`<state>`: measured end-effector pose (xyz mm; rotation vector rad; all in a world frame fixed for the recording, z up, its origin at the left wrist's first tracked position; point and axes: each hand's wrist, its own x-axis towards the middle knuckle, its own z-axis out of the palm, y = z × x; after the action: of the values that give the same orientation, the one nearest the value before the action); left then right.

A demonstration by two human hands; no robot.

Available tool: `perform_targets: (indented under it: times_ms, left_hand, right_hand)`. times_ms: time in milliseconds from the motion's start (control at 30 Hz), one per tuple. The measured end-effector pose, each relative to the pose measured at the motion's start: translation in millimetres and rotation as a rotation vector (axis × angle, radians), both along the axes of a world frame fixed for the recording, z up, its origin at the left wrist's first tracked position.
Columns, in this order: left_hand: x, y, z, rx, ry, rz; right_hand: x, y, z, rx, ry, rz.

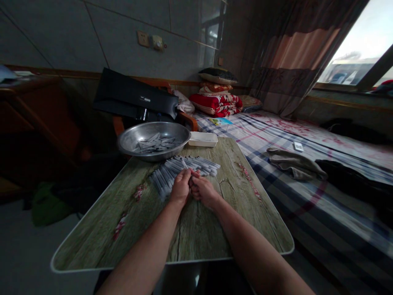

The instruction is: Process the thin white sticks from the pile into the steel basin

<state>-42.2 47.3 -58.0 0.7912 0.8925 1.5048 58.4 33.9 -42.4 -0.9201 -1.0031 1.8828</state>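
My left hand (pixel 181 185) and my right hand (pixel 203 189) meet over the middle of the table, fingers closed and pinched together. A slim pale pen (pixel 184 162) sticks up from the fingertips of my left hand; its lower part is hidden. My right fingers are curled against the left ones, and what they hold is too small and hidden to make out. Just beyond both hands lies a spread of many clear-barrelled pens (pixel 167 174), side by side, with more reaching to the right. Behind them a wide steel bowl (pixel 125 143) holds loose pen-like pieces.
A white plastic tray (pixel 202 143) stands right of the bowl on the wood-patterned table (pixel 208 229). Behind the bowl a black monitor-like panel (pixel 132 94) leans on a chair. A bed with a checked sheet (pixel 254 139) runs along the table's right side.
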Motion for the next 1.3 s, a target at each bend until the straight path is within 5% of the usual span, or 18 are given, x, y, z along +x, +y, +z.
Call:
perform_targets:
  times_ms: [200,567,700,867,1000,1300]
  left_hand:
    - [-9.4,-0.2,5.2,-0.028,0.023,-0.019]
    - [-26.0,-1.5,22.5,-0.057,-0.143,0.082]
    - [-30.7,-0.6,27.3,-0.072,-0.302,0.033]
    - [-34.9,-6.9,26.8,-0.136,-0.379,-0.312]
    - [-37.7,-11.8,20.5,-0.199,-0.361,-0.538]
    - [-34.8,-11.2,19.7,-0.184,-0.373,-0.551]
  right_hand:
    - [-4.2,-3.3,-5.9,0.139,-0.128,0.057]
    - [24.2,3.1,6.9,0.028,0.055,0.362]
    - [33.7,12.4,6.1,-0.012,0.203,0.278]
    - [36.9,22.5,0.7,-0.066,0.335,0.102]
    - [36.6,25.4,-2.4,-0.057,0.236,0.0]
    - [30.9,23.6,-6.2,0.032,-0.008,-0.106]
